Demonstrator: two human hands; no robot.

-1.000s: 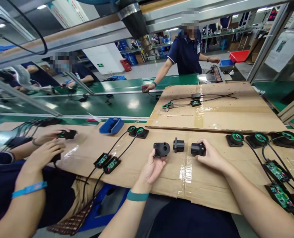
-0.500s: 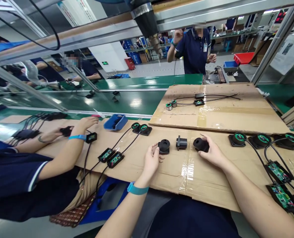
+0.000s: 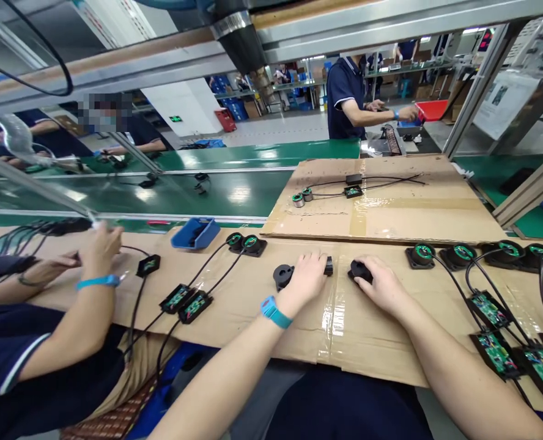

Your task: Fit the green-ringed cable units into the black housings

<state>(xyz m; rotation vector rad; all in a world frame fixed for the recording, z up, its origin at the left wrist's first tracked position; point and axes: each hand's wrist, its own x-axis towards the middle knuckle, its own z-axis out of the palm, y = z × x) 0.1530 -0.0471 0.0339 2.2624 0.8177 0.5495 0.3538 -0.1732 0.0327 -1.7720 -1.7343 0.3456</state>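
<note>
Left hand [image 3: 309,274] lies curled over the middle black housing [image 3: 329,266] on the cardboard-covered desk [image 3: 345,330]; grip unconfirmed. Right hand [image 3: 378,282] cups a second black part [image 3: 358,269], fingers closed round it. A third black cap [image 3: 281,274] sits just beside the left hand. Risk: a sideways sweep could knock the cap off, or snag the nearby cables [image 3: 477,287].

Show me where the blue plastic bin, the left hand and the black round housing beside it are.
blue plastic bin [image 3: 195,234], head view, front wall.
left hand [image 3: 305,275], head view, back of hand.
black round housing [image 3: 282,274], head view, top face.
</note>
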